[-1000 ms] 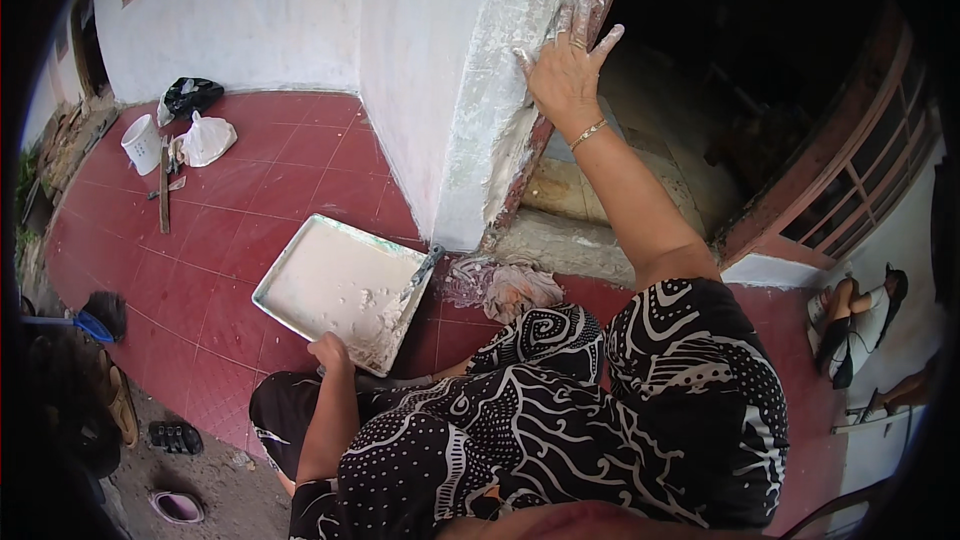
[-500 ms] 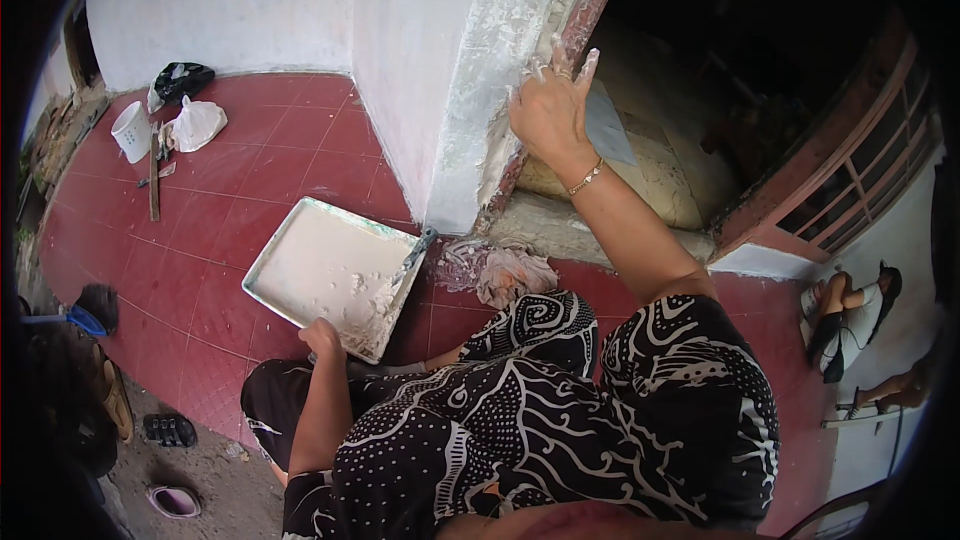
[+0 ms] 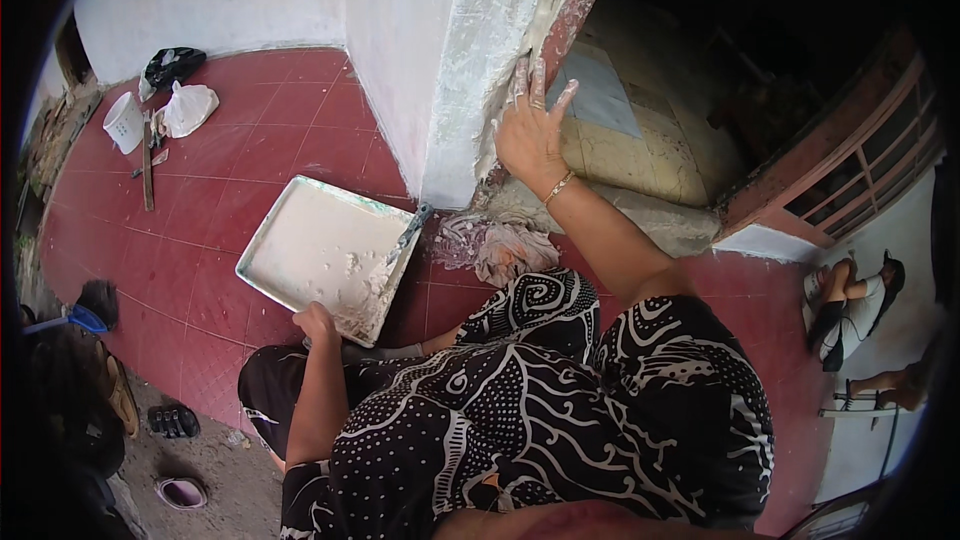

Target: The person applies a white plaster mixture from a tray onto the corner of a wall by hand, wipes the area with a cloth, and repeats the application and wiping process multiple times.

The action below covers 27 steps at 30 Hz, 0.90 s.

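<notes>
My left hand [image 3: 317,323] is closed on the near edge of a white rectangular tray [image 3: 262,278], which holds pale wet plaster [image 3: 325,245] with lumps toward its right side. A putty knife [image 3: 412,227] with a dark handle leans on the tray's right rim. My right hand [image 3: 530,135] is stretched up to the rough wall edge [image 3: 497,110] beside the red door frame [image 3: 578,10]. White plaster smears its fingers, which are apart and lie against the joint between wall and frame. No tool shows in it.
A crumpled stained rag [image 3: 512,254] lies by the door sill [image 3: 640,206]. Farther left are a white bucket [image 3: 124,123], a white plastic bag [image 3: 189,109], a black bag [image 3: 172,68] and a wooden strip [image 3: 148,175]. Two other people [image 3: 850,305] sit at the right.
My right hand has shifted a little down and left along the frame, and its curled fingers have straightened. My left hand stays on the tray. The view has tilted slightly.
</notes>
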Available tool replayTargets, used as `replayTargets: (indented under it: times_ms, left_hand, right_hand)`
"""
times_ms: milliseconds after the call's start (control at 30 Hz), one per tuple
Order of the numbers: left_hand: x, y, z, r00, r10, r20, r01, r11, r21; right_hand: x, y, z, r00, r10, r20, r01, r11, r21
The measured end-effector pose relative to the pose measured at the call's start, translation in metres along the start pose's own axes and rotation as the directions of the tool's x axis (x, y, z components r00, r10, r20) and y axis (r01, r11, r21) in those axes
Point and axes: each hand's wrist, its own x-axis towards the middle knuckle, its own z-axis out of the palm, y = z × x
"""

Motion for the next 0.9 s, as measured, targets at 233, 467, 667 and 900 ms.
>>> replayTargets:
  times_ms: [233,467,667,900]
  left_hand:
    - [-0.009,0.005,0.0,1.0,0.023,0.018,-0.022,0.998,-0.057]
    - [0.0,-0.001,-0.001,0.999,0.024,0.021,-0.023,0.999,-0.033]
    - [-0.009,0.007,-0.001,0.999,0.025,0.037,-0.023,0.999,-0.046]
    - [-0.014,0.013,-0.002,0.996,-0.044,0.079,0.055,0.99,-0.133]
  right_hand:
    - [-0.062,-0.051,0.037,0.984,-0.086,0.157,0.049,0.972,0.23]
    - [-0.056,-0.074,0.019,0.996,-0.039,0.075,-0.023,0.726,0.687]
    - [0.038,0.002,-0.029,0.869,0.091,-0.486,0.185,0.852,0.491]
    - [0.047,0.007,-0.003,0.939,0.111,-0.325,0.077,0.855,0.513]
